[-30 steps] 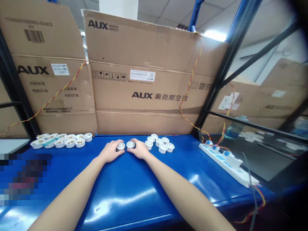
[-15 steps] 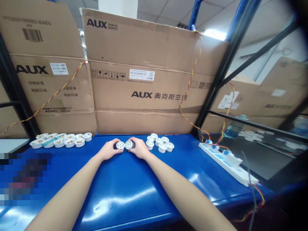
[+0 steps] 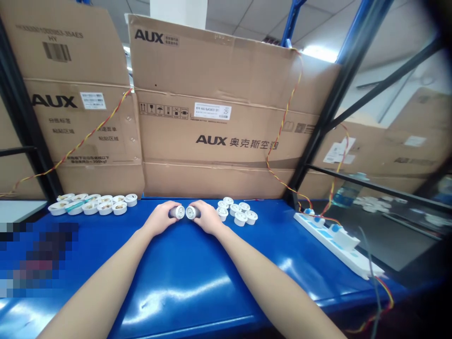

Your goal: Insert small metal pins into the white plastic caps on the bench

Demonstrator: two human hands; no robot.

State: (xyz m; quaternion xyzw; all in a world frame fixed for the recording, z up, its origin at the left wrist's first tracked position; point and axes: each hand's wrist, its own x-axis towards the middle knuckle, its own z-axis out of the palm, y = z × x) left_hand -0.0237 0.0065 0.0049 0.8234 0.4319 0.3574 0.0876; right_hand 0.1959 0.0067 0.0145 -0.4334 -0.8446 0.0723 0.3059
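Quickly: left hand (image 3: 160, 218), grip closed on white plastic cap (image 3: 179, 212) | right hand (image 3: 208, 218), grip closed on second cap (image 3: 191, 212) | caps just apart over blue surface (image 3: 176, 282), part type hard to tell | white cups (image 3: 235, 212) just right | filled cups (image 3: 92, 207) farther left

The left forearm (image 3: 102, 280) rose from 7 o'clock and the right forearm (image 3: 271, 285) from 5 o'clock, converging toward 12 o'clock, where the left hand (image 3: 160, 219) and right hand (image 3: 208, 218) curled closed, knuckles up, just apart.
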